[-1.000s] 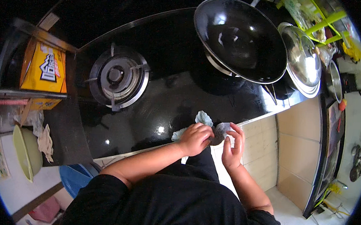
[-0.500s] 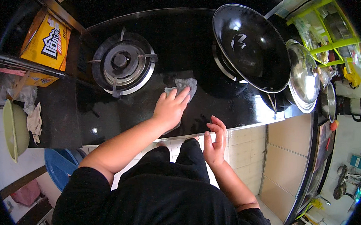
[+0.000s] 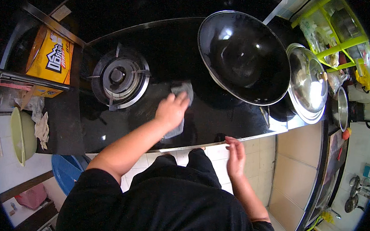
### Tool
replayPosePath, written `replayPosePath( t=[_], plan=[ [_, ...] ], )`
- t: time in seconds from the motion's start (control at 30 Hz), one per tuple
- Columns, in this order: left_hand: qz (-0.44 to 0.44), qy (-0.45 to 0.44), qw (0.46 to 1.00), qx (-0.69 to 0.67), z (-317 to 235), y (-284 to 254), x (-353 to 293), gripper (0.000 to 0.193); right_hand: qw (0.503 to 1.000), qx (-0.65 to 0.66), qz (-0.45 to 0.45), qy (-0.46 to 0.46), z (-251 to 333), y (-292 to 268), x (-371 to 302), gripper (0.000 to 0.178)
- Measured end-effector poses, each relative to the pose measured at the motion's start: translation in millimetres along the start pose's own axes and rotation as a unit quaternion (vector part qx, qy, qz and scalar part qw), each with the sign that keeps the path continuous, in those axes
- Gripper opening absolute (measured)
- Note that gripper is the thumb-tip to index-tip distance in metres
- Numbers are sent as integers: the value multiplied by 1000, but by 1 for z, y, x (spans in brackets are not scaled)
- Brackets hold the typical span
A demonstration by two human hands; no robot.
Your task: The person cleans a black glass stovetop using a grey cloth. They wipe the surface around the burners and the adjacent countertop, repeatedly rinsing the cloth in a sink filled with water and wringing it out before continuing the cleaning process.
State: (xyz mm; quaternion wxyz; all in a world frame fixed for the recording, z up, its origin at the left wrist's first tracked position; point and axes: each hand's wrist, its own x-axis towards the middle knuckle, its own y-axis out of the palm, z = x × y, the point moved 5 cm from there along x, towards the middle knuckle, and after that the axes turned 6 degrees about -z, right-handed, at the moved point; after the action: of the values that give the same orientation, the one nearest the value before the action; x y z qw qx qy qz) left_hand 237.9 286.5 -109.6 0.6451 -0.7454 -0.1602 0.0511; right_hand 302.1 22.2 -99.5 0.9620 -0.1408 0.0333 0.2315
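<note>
My left hand (image 3: 170, 113) presses a grey cloth (image 3: 183, 90) flat against the glossy black cooktop (image 3: 128, 128), right of the gas burner (image 3: 120, 77). The cloth shows beyond the fingertips and again below the palm, toward the front edge. My right hand (image 3: 235, 157) hovers by the counter's front edge with nothing in it, its fingers loosely bent and apart. A large black wok (image 3: 245, 57) rests tilted on the right-hand side of the cooktop. Beside it lies a shiny domed lid (image 3: 308, 83) with a round knob.
A yellow carton (image 3: 53, 59) sits on a shelf at the left, above a pale green basin (image 3: 24, 136) and a crumpled beige cloth (image 3: 42, 130). Below is a blue tub (image 3: 66, 173). A lime-green rack (image 3: 342, 45) and a metal bowl (image 3: 342, 108) stand far right.
The whole view has shifted slightly. My left hand has slid the cloth a little farther from me across the cooktop, and more cloth shows below the palm. My right hand has moved slightly right.
</note>
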Motion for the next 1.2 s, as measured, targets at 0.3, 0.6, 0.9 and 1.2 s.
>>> replayPosePath(
  t=[0.3, 0.6, 0.9, 1.2],
  plan=[
    [-36, -27, 999, 9, -17, 1, 8, 31, 911, 242, 157, 295, 60, -47, 102, 54],
    [-98, -132, 986, 25, 22, -4, 50, 31, 885, 298, 244, 260, 87, -36, 117, 15],
    [-36, -96, 993, -57, -42, -8, -20, 29, 919, 223, 266, 189, 138, -34, 111, 9],
    [-58, -141, 988, -29, -13, -4, -14, 36, 813, 249, 486, 204, 199, 117, 62, 12]
  ],
)
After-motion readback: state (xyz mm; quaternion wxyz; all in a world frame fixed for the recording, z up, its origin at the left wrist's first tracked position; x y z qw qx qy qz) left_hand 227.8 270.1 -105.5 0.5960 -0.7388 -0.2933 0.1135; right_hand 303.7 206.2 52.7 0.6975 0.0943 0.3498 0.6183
